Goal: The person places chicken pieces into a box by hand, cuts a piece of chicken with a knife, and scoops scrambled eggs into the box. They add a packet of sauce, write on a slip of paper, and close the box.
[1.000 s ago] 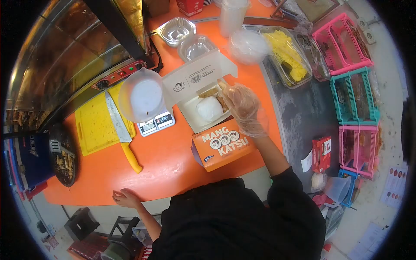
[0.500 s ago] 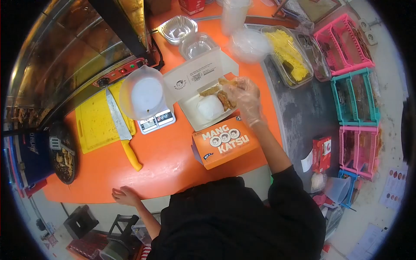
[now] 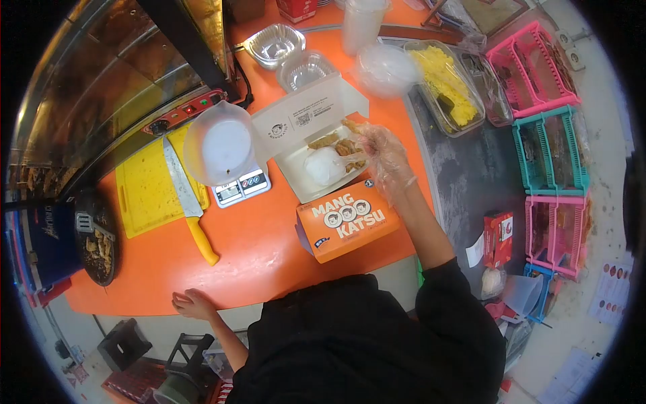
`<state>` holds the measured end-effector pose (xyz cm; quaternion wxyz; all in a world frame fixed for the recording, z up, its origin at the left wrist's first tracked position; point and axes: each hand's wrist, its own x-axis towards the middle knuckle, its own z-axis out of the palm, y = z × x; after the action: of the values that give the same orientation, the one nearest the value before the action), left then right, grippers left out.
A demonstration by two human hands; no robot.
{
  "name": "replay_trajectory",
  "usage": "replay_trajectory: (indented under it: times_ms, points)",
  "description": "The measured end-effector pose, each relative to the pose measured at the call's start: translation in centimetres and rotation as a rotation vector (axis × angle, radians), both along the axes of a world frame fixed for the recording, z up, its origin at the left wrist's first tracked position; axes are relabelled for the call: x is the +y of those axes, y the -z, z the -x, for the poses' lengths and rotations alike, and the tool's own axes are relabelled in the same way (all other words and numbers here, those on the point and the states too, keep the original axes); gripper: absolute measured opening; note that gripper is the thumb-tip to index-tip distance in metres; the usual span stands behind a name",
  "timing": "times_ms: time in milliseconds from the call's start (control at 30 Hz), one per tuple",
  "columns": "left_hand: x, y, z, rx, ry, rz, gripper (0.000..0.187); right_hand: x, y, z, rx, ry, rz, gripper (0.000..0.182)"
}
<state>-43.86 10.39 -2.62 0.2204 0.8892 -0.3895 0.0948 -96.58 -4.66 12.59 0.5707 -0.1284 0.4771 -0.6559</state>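
My right hand (image 3: pixel 385 158), in a clear plastic glove, is at the right side of an open takeaway box (image 3: pixel 303 176). Its fingers are bent over the box's edge, and what they hold, if anything, is too small to make out. White rice (image 3: pixel 324 167) lies in the box beside browned fried pieces (image 3: pixel 346 149). In front of it stands a closed orange box (image 3: pixel 348 225). My bare left hand (image 3: pixel 193 304) rests at the front edge of the orange table (image 3: pixel 262 269), fingers apart, holding nothing.
A knife (image 3: pixel 183 182) lies on a yellow cutting board (image 3: pixel 138 175). Beside it, a scale (image 3: pixel 242 188) bears a translucent bowl (image 3: pixel 219 145). Clear containers (image 3: pixel 276 46) stand behind the box. A tray of yellow food (image 3: pixel 447 87) and coloured baskets (image 3: pixel 552 151) are at the right.
My right hand has moved slightly down and right, and its fingers have turned. My left hand has barely moved.
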Motion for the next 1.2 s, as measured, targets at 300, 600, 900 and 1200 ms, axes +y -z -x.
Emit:
replay_trajectory:
  times_ms: [300,600,900,1200]
  points:
    - [-0.4,-1.0,0.9,0.040,-0.033,-0.004,0.049,0.1,-1.4,-1.1,-0.094,0.011,-0.018,0.011]
    - [-0.2,-0.1,0.1,0.015,-0.046,-0.033,0.050,-0.5,0.1,0.0,0.159,-0.040,-0.032,0.010]
    - [-0.3,-0.8,0.7,0.026,-0.033,-0.022,0.051,-0.9,2.1,0.7,0.467,-0.018,-0.072,0.019]
    - [-0.6,-1.1,1.2,0.045,-0.066,-0.029,0.051,-0.5,1.5,1.2,0.346,-0.122,-0.171,0.007]
